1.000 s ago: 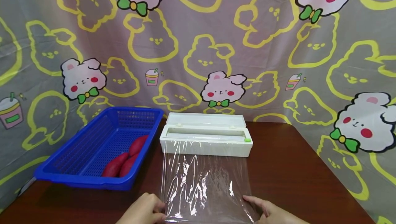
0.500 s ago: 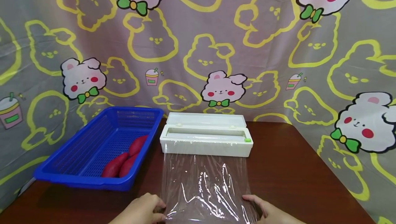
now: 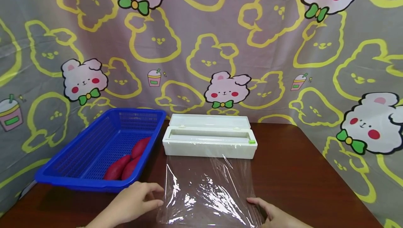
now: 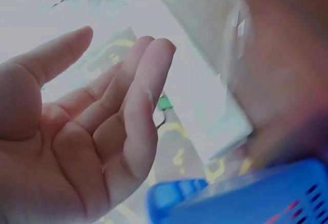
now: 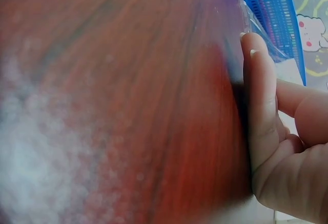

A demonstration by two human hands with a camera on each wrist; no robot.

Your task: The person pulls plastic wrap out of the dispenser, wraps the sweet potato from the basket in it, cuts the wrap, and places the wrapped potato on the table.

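Observation:
A clear sheet of plastic wrap (image 3: 201, 189) runs toward me from a white plastic wrap dispenser (image 3: 209, 150), whose lid stands raised. Just left of the sheet hovers my left hand (image 3: 135, 200), its fingers loosely bent and apart from the film. Its bare palm faces the left wrist view, the hand (image 4: 92, 142) holding nothing. At the sheet's right front edge, my right hand (image 3: 274, 215) pinches the film between thumb and fingers. In the right wrist view that hand (image 5: 269, 126) shows its fingers close together; the pinched part is mostly hidden.
A blue basket (image 3: 78, 184) with several red sweet potatoes (image 3: 117, 168) stands left of the dispenser. A green slider (image 3: 252, 142) sits at the dispenser's right end. The brown table (image 3: 299, 175) meets a patterned curtain (image 3: 270, 56) behind.
My left hand has let go of the film's left edge and moved up and left, its fingers spreading. The film's left front corner has dropped loose. The right hand has barely moved.

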